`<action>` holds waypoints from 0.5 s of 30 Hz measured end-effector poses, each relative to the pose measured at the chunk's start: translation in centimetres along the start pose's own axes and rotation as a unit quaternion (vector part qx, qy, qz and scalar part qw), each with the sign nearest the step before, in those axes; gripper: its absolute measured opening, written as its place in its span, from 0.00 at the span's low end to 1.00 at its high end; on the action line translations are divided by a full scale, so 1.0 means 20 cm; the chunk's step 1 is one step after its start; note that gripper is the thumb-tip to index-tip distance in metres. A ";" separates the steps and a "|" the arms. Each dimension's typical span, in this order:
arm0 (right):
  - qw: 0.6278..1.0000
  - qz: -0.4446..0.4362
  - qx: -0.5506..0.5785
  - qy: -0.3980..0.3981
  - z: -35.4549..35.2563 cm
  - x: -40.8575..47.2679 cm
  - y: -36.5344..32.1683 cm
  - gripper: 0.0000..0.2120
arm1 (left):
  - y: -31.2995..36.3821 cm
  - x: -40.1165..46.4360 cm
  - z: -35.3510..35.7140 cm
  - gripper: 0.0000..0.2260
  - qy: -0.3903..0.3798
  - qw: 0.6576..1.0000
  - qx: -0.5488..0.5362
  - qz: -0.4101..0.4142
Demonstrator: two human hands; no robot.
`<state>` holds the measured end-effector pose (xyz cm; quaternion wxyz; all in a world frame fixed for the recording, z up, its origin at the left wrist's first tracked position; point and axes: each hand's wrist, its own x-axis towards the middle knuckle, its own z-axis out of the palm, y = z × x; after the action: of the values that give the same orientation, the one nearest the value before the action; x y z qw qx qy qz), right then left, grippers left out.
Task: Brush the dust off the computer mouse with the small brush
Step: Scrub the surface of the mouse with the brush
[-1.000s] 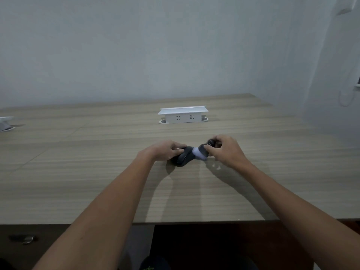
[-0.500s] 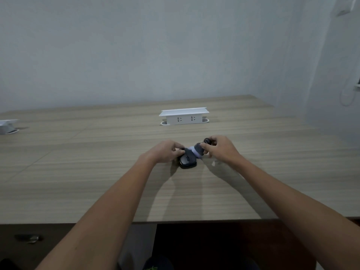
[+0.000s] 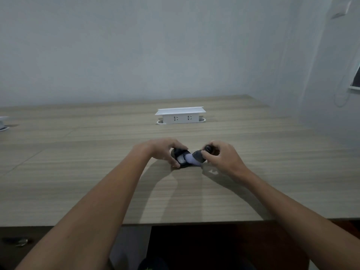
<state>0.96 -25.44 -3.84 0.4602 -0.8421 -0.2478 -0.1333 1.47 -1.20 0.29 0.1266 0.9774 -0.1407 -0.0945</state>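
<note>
At frame centre my left hand [image 3: 162, 151] pinches the mouse [image 3: 180, 157], right hand [image 3: 220, 155] closed on the brush [image 3: 196, 157]; bristles apparently touching, a hard stroke could skid the mouse free.

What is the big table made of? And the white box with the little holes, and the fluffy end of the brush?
The pale grey-brown table looks like wood or wood-look laminate: long straight grain lines, matt sheen. The white rectangular socket box looks like smooth moulded plastic, evenly coloured. The small brush's pale tuft, pressed on the dark computer mouse, looks like soft bristles, though it is too blurred to be sure.
</note>
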 end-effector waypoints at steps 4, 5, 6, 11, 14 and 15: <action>0.996 -0.053 -0.068 0.025 -0.02 0.03 -0.01 0.07 | 0.00 0.00 -0.01 0.33 0.004 1.000 0.002 0.003; 0.995 -0.073 -0.066 0.015 -0.02 0.03 -0.02 0.07 | 0.01 0.00 -0.01 0.33 0.007 1.000 0.007 0.003; 0.994 -0.094 -0.064 -0.003 -0.02 0.03 -0.03 0.07 | 0.01 0.00 -0.02 0.32 0.012 1.000 0.014 0.003; 0.985 -0.116 -0.126 -0.030 -0.01 0.05 -0.04 0.08 | 0.03 0.01 -0.01 0.33 0.031 0.999 0.031 -0.014; 0.979 -0.148 -0.138 -0.024 -0.03 0.05 -0.06 0.08 | 0.04 0.01 0.00 0.33 0.039 0.999 0.034 -0.018; 0.978 -0.162 -0.122 -0.042 -0.03 0.04 -0.06 0.07 | 0.04 0.01 0.00 0.33 0.041 0.998 0.037 -0.017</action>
<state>0.96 -25.04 -2.28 0.3158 -0.8454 -0.3815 -0.2001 1.39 -1.98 0.44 0.0947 0.9866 -0.1225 -0.0508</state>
